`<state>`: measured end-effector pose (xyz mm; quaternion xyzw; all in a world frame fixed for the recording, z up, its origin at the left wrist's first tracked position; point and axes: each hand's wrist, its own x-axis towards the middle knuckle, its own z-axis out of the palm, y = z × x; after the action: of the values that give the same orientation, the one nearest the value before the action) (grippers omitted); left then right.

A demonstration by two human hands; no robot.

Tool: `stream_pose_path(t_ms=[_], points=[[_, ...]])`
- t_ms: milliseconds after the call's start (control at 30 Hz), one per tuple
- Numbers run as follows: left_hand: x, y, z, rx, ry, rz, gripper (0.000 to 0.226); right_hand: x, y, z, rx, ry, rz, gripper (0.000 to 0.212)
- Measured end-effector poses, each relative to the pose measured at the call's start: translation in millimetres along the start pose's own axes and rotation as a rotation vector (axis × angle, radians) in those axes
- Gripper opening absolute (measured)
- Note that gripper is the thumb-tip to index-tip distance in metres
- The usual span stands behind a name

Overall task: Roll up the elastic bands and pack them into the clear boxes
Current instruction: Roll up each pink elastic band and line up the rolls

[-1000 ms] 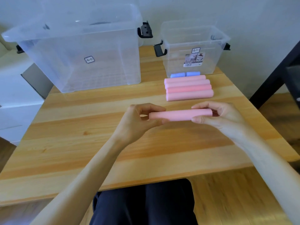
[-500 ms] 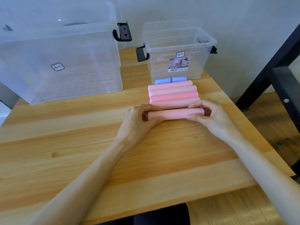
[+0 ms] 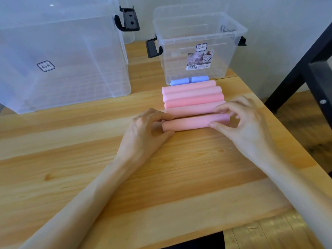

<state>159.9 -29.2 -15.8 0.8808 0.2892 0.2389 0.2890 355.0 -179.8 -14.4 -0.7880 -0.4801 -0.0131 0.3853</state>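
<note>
A rolled pink elastic band (image 3: 193,124) lies on the wooden table (image 3: 71,159), just in front of a row of several other pink rolls (image 3: 192,97). My left hand (image 3: 145,133) grips its left end between thumb and fingers. My right hand (image 3: 246,123) pinches its right end with curled fingers. Two small blue rolls (image 3: 188,81) lie behind the pink row, against the small clear box (image 3: 197,49). A large clear box (image 3: 59,56) stands at the back left. Both boxes look empty inside.
Black latch handles (image 3: 128,19) stick out from the boxes' sides. A black metal frame (image 3: 301,69) stands off the table's right edge. The wall is close behind the boxes. My dark-clothed lap (image 3: 197,242) shows below the table's front edge.
Both hands carried the pink roll away from me and set it down against the row of pink rolls. The view shifted closer to the boxes.
</note>
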Motion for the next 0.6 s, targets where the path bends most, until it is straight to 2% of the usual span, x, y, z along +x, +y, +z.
stream_pose_path(t_ms=[167,333,600], points=[[3.4,-1.1,-2.7,-0.031,-0.025,0.029,0.022,-4.3,-7.9,5.4,0.065,-0.051,-0.021,0.014],[16.3,-6.1,-10.3,-0.06,-0.085,0.077,0.015,-5.5,-12.2,4.1,0.088,-0.102,0.01,0.015],[33.7,3.8,-21.6,-0.085,-0.218,0.038,0.022,0.5,-39.0,-5.6,0.07,-0.22,0.187,0.024]])
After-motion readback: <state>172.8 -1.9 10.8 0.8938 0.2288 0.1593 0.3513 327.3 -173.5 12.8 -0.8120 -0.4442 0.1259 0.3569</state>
